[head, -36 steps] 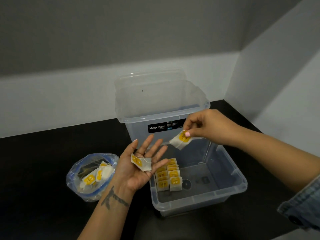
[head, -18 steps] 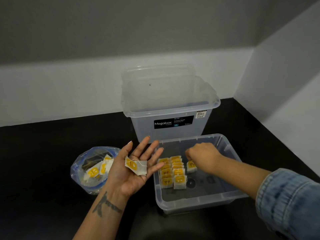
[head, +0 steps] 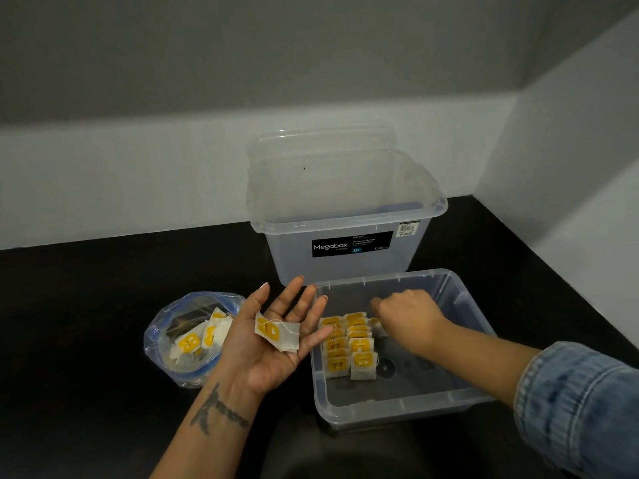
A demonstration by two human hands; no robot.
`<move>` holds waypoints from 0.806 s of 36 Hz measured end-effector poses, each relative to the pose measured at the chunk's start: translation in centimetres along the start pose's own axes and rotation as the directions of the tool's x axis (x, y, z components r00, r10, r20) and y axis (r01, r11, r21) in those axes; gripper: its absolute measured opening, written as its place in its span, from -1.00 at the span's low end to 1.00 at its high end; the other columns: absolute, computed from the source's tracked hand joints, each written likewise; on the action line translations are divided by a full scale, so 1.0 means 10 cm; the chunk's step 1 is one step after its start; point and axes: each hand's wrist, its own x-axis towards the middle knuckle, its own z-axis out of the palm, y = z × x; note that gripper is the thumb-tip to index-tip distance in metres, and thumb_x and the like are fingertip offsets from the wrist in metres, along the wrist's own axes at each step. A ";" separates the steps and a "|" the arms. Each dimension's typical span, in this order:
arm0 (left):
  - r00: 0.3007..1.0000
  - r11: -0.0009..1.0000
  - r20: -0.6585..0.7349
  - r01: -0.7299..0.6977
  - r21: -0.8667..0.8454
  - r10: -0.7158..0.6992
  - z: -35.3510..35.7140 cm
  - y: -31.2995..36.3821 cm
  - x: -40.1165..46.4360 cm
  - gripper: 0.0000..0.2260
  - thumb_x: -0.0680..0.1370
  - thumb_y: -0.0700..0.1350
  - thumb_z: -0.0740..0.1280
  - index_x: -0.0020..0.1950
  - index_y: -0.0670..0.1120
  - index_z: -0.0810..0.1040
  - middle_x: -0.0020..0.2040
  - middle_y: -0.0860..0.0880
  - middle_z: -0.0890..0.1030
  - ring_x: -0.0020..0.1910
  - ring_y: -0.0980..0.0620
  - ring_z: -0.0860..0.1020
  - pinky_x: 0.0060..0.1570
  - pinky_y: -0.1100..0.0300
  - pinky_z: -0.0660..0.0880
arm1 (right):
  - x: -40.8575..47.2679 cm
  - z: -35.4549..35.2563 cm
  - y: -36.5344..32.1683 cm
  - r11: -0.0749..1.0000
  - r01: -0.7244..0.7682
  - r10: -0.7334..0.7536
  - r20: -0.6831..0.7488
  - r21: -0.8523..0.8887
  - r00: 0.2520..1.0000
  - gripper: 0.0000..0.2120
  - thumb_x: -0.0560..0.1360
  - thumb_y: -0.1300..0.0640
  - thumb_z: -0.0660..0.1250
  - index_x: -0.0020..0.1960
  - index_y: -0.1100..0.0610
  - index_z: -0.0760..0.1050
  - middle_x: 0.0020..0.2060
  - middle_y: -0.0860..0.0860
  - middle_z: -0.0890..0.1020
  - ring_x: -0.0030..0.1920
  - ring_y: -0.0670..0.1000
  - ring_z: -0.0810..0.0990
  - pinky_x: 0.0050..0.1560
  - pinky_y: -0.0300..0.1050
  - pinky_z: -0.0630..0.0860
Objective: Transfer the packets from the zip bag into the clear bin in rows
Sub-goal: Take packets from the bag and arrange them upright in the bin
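Placement is the step in hand, judging by the head view, the only one there is. The right hand (head: 404,314) is down inside the clear bin (head: 397,411), fingers curled over a packet (head: 377,326) at the far end of what looks like a third row; the fingertips are hidden, so whether they are pinching it or have let go I cannot tell. Just left of that hand, between the two hands, stand two rows of packets (head: 349,344), upright and overlapping, yellow labels facing the camera.

The left hand (head: 273,340) is held palm up at the bin's left rim, fingers spread and relaxed, with one packet in the palm (head: 276,335) lying loose, its string across it. Left of that hand sits the zip bag (head: 193,337), mouth open, with several packets inside. Beyond both hands stands a taller Megabox tub (head: 345,216), not in use.

The next move probably calls for the right hand to leave the placed packet standing, lift clear without knocking the neighbouring row, then take the one from the left palm and set it just behind or in front of the last.
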 end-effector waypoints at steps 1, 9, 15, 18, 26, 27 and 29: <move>1.000 1.000 0.000 0.001 0.001 -0.001 0.00 0.00 0.00 -0.60 0.54 0.09 0.19 -0.09 -0.16 0.71 0.04 -0.15 0.66 -0.09 -0.14 0.67 -0.19 -0.19 0.58 | 0.00 0.00 0.00 1.000 0.010 -0.010 0.001 -0.012 1.000 -0.72 0.57 0.24 0.19 0.27 0.15 0.37 0.03 0.08 0.63 0.01 0.13 0.61 -0.19 -0.09 0.35; 1.000 1.000 0.018 0.005 0.003 -0.005 0.01 -0.01 0.00 -0.61 0.51 0.08 0.20 -0.03 -0.15 0.70 0.07 -0.15 0.65 -0.10 -0.13 0.68 -0.21 -0.17 0.61 | 0.03 0.04 0.00 0.992 0.085 -0.086 0.000 -0.091 0.996 -0.67 0.57 0.26 0.19 0.32 0.21 0.29 0.02 0.11 0.62 0.00 0.15 0.62 -0.12 -0.06 0.43; 1.000 1.000 0.024 0.005 0.010 -0.005 0.03 -0.02 0.01 -0.63 0.50 0.07 0.22 -0.02 -0.15 0.70 0.09 -0.15 0.65 -0.08 -0.13 0.67 -0.19 -0.18 0.60 | 0.03 0.06 0.09 0.994 0.048 -0.048 0.003 -0.098 0.999 -0.73 0.56 0.23 0.20 0.26 0.19 0.34 -0.01 0.09 0.63 -0.03 0.14 0.61 -0.14 -0.06 0.35; 0.999 1.000 0.040 0.015 0.006 -0.016 0.06 -0.02 0.01 -0.66 0.43 0.05 0.30 -0.01 -0.15 0.69 0.10 -0.16 0.65 -0.06 -0.15 0.67 -0.20 -0.20 0.60 | 0.01 0.08 0.12 0.996 0.044 -0.043 0.013 -0.076 0.999 -0.79 0.56 0.20 0.20 0.20 0.16 0.41 -0.03 0.08 0.63 -0.04 0.13 0.61 -0.10 -0.07 0.38; 0.999 1.000 0.030 0.013 0.001 -0.013 0.05 -0.01 0.03 -0.60 0.54 0.09 0.17 0.01 -0.15 0.69 0.10 -0.15 0.65 -0.06 -0.14 0.67 -0.20 -0.21 0.60 | -0.03 0.10 0.12 0.995 0.066 -0.061 0.064 -0.081 0.996 -0.80 0.58 0.15 0.17 0.10 0.10 0.53 -0.04 0.07 0.65 -0.02 0.09 0.61 0.01 -0.06 0.44; 0.999 1.000 0.029 0.012 0.004 -0.012 0.05 -0.01 0.04 -0.60 0.54 0.09 0.17 0.01 -0.15 0.69 0.10 -0.15 0.65 -0.06 -0.14 0.67 -0.20 -0.20 0.60 | -0.02 0.10 0.12 0.994 0.066 -0.060 0.071 -0.085 0.996 -0.81 0.58 0.15 0.17 0.09 0.10 0.54 -0.05 0.07 0.65 -0.03 0.09 0.61 -0.01 -0.07 0.43; 0.999 1.000 0.031 0.012 0.004 -0.012 0.04 -0.01 0.04 -0.60 0.55 0.09 0.17 0.01 -0.14 0.69 0.10 -0.15 0.65 -0.06 -0.14 0.67 -0.20 -0.19 0.60 | -0.01 0.12 0.11 0.995 0.058 -0.052 0.079 -0.078 0.996 -0.81 0.58 0.13 0.18 0.08 0.09 0.55 -0.06 0.06 0.65 -0.04 0.09 0.61 -0.04 -0.08 0.42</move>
